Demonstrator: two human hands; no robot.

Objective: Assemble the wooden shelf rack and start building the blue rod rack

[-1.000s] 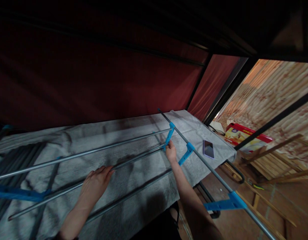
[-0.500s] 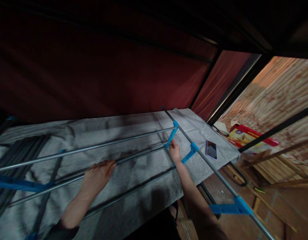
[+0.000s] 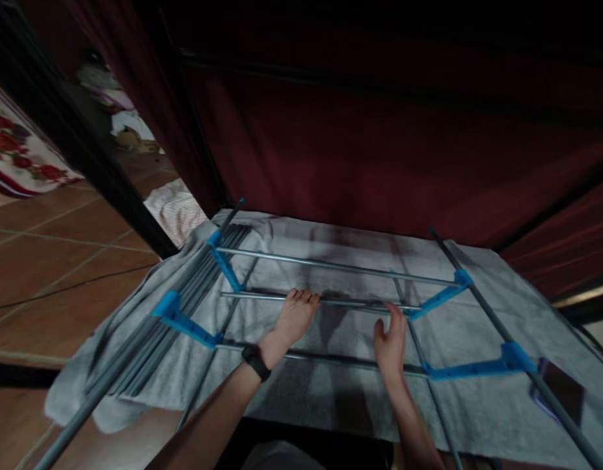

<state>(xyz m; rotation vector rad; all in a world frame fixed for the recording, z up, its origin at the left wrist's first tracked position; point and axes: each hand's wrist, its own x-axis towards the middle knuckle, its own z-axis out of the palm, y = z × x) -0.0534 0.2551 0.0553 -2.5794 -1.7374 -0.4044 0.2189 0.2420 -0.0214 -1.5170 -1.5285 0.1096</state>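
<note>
A frame of grey metal tubes with blue plastic connectors stands over a grey cloth. My left hand (image 3: 297,318) is wrapped over the middle tube (image 3: 262,297), whose left end is free beside a blue connector (image 3: 226,267). My right hand (image 3: 392,343) is at the right part of this tube, fingers stretched up against it and thumb apart. Just right of those fingertips is another blue connector (image 3: 441,301). A back crossbar (image 3: 340,264) and a front crossbar (image 3: 331,359) run on either side of the middle tube.
Several loose grey tubes (image 3: 154,356) lie bundled on the cloth (image 3: 301,398) at left. A phone (image 3: 558,391) rests at the right, partly behind a long side tube. Dark red panels (image 3: 360,163) rise behind. Tiled floor (image 3: 76,274) and a cable are at left.
My view has swung left, showing the frame's left side and the floor. My right hand has moved from the right connector onto the middle tube, its fingers opening. My left hand stays on the tube.
</note>
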